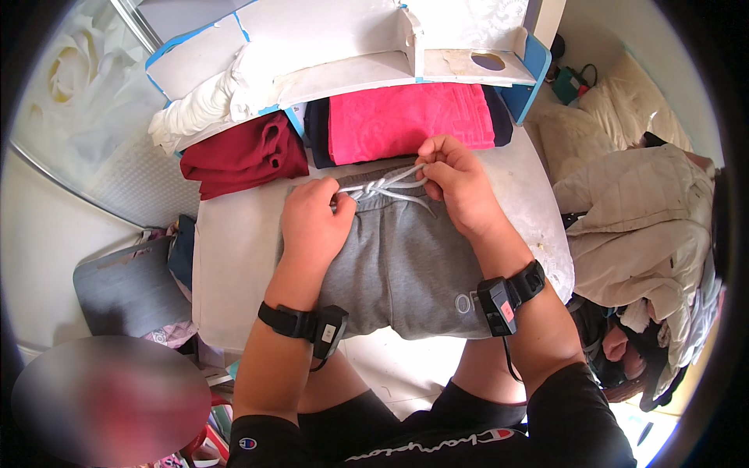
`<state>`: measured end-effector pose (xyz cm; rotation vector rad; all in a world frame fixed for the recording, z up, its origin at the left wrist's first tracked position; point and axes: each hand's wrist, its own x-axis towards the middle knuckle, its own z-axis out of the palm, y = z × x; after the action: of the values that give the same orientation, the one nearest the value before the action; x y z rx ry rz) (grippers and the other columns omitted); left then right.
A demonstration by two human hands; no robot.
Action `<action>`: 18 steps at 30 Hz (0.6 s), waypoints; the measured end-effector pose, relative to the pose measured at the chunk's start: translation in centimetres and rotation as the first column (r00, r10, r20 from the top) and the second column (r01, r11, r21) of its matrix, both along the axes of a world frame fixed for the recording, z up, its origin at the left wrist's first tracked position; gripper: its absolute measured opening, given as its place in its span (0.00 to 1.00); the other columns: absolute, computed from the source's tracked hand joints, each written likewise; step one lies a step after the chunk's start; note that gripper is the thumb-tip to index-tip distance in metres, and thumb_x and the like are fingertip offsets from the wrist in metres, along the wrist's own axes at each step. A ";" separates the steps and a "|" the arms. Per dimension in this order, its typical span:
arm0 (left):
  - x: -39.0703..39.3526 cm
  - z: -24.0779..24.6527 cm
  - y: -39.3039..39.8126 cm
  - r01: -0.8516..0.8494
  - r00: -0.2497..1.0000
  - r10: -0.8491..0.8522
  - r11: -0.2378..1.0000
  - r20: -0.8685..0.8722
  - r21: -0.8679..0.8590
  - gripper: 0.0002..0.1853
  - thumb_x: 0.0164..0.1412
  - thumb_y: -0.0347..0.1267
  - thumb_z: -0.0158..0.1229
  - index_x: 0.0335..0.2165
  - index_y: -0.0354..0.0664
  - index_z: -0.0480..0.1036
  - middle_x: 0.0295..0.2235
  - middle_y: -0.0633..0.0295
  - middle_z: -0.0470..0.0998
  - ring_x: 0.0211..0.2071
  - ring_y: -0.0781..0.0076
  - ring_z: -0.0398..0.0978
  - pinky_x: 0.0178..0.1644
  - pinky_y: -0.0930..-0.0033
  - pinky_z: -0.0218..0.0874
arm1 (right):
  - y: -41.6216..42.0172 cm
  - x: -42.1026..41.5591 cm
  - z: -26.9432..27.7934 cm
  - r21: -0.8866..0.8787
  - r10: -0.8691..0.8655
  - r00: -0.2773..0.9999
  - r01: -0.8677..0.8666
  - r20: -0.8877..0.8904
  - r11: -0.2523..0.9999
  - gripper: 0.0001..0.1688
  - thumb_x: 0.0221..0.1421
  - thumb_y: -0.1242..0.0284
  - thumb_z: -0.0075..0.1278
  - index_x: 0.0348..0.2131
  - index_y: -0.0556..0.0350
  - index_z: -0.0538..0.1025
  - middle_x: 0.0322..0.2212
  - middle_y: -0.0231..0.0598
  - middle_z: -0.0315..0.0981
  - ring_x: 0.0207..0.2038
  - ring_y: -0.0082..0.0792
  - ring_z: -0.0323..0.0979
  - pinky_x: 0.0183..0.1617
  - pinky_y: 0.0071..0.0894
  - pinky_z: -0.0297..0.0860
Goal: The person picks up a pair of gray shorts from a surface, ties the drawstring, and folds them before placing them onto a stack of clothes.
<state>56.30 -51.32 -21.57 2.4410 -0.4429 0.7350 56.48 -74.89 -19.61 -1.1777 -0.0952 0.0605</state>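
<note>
Grey fleece shorts [380, 263] lie spread on a white table, waistband away from me and leg openings at the near edge. A pale drawstring [371, 187] is looped and knotted at the middle of the waistband. My left hand [316, 216] grips the cord on the left of the knot, its fingers curled over the waistband. On the other side, my right hand [453, 181] pinches a loop of the cord between thumb and fingers. One loose cord end hangs down to the right, over the front of the shorts.
Behind the shorts, a folded dark red garment [246, 155] and a pink towel [409, 123] sit under a white and blue shelf [345, 70]. White cloth [205, 105] drapes over the shelf's left end. A beige jacket [632, 205] tops a clothes pile on the right.
</note>
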 end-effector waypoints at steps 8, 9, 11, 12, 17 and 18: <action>0.2 -0.3 0.8 -0.033 0.999 0.032 0.997 0.018 0.074 0.06 0.56 0.29 0.60 0.28 0.37 0.73 0.23 0.50 0.75 0.29 0.45 0.74 0.33 0.48 0.63 | -0.1 -0.7 0.2 -0.658 0.119 0.904 0.203 0.410 0.725 0.16 0.57 0.84 0.42 0.45 0.59 0.72 0.24 0.39 0.68 0.27 0.37 0.69 0.35 0.35 0.67; 0.3 -0.3 0.8 -0.010 1.000 0.010 0.998 -0.006 0.055 0.07 0.58 0.30 0.60 0.29 0.37 0.73 0.24 0.50 0.75 0.29 0.45 0.75 0.33 0.48 0.64 | -0.3 -0.7 0.4 -0.675 0.124 0.908 0.202 0.401 0.709 0.16 0.56 0.84 0.43 0.45 0.58 0.72 0.23 0.41 0.68 0.27 0.39 0.70 0.35 0.36 0.67; 0.3 -0.1 1.1 0.033 0.998 -0.032 0.999 -0.054 0.016 0.07 0.60 0.32 0.61 0.30 0.38 0.73 0.25 0.50 0.76 0.30 0.45 0.76 0.33 0.49 0.64 | -0.6 -0.7 0.7 -0.708 0.134 0.914 0.197 0.383 0.679 0.17 0.54 0.84 0.44 0.44 0.58 0.73 0.22 0.44 0.67 0.28 0.45 0.71 0.37 0.39 0.68; 0.3 0.0 1.2 0.031 0.995 -0.031 1.000 -0.099 0.002 0.08 0.61 0.33 0.61 0.31 0.39 0.74 0.26 0.50 0.77 0.30 0.46 0.76 0.33 0.50 0.64 | -0.7 -0.7 0.8 -0.711 0.129 0.915 0.201 0.381 0.674 0.17 0.54 0.84 0.44 0.44 0.58 0.73 0.23 0.45 0.69 0.30 0.46 0.72 0.38 0.40 0.69; 0.4 0.4 1.5 0.021 0.952 -0.062 0.990 -0.299 -0.138 0.08 0.63 0.34 0.62 0.34 0.40 0.76 0.24 0.53 0.77 0.25 0.55 0.75 0.30 0.59 0.63 | -1.0 -0.5 -0.3 -0.736 0.119 0.844 0.376 0.522 0.564 0.17 0.53 0.86 0.47 0.44 0.61 0.75 0.29 0.45 0.72 0.35 0.46 0.74 0.43 0.39 0.70; 0.5 0.3 1.9 0.032 0.941 -0.094 0.981 -0.325 -0.191 0.08 0.63 0.34 0.62 0.34 0.39 0.76 0.23 0.55 0.76 0.24 0.59 0.74 0.30 0.62 0.62 | -1.0 -0.4 -0.4 -0.732 0.130 0.825 0.401 0.550 0.551 0.16 0.53 0.86 0.47 0.43 0.61 0.76 0.30 0.47 0.73 0.37 0.49 0.74 0.44 0.41 0.70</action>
<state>56.84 -49.47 -21.29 2.3045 -0.3036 0.3084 56.09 -75.88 -20.06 -2.1579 -0.5382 -0.4527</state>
